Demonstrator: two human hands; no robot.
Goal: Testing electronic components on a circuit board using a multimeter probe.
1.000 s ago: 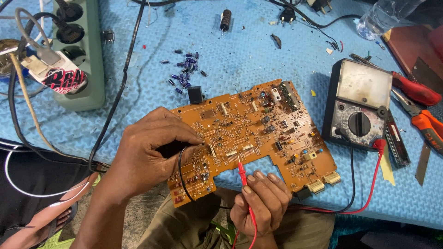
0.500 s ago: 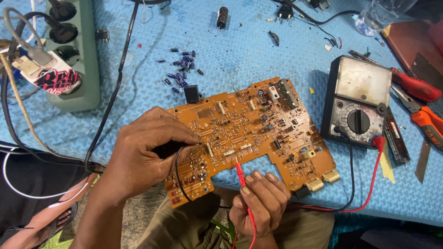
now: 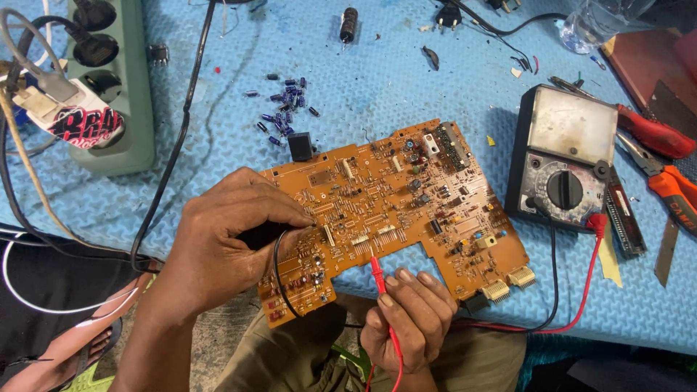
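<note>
An orange circuit board [image 3: 406, 196] lies on the blue foam mat [image 3: 377, 80], its near corner hanging over the table edge. My left hand [image 3: 232, 239] pinches a black test probe [image 3: 265, 234] against the board's left part, and the probe's black lead loops down under the hand. My right hand [image 3: 406, 319] holds a red test probe [image 3: 379, 272] upright, its tip touching the board's lower edge. Both leads run to an analogue multimeter [image 3: 563, 163] standing right of the board.
A green power strip [image 3: 120, 94] with plugs sits at the far left. Several small blue capacitors [image 3: 287, 98] and a black cube part [image 3: 300, 145] lie above the board. Red-handled pliers [image 3: 657, 156] lie at the right edge. A clear bottle [image 3: 595, 22] stands at top right.
Both hands and probes stay almost where they were. The view has shifted slightly; the board has not moved.
</note>
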